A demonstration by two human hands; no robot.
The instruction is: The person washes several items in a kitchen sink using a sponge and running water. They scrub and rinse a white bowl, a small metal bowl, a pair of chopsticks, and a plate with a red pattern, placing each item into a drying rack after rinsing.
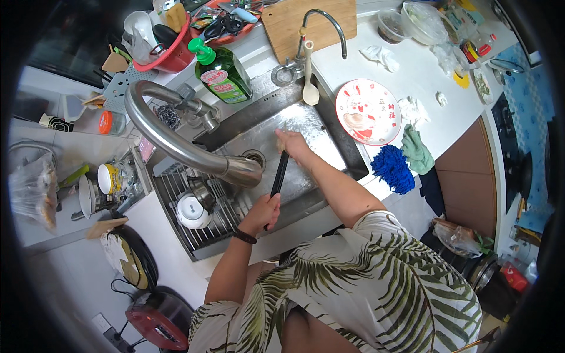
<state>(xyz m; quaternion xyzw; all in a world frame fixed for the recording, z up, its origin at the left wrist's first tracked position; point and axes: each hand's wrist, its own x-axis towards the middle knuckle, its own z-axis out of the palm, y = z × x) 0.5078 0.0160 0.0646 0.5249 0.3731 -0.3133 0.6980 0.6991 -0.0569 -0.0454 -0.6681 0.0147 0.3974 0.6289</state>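
Over the steel sink (304,194), my left hand (263,213) grips the near end of a slim bundle of black sticks (280,173), which look like chopsticks. My right hand (295,144) closes around their far end with a pale yellowish pad (280,143), mostly hidden by the fingers. Wet shine covers the basin floor. A curved steel faucet (194,150) arches in from the left, its head close to my left hand. Below it, a white bowl (193,212) rests upside down beside a small metal pot (202,192) on a wire drying rack (220,220).
A pale spoon (310,94) hangs at the sink's back edge near a thin tap (340,35). Green dish soap (223,77) stands behind. To the right are a rabbit-print plate (368,112), a blue chenille cloth (393,170) and a green cloth (417,149).
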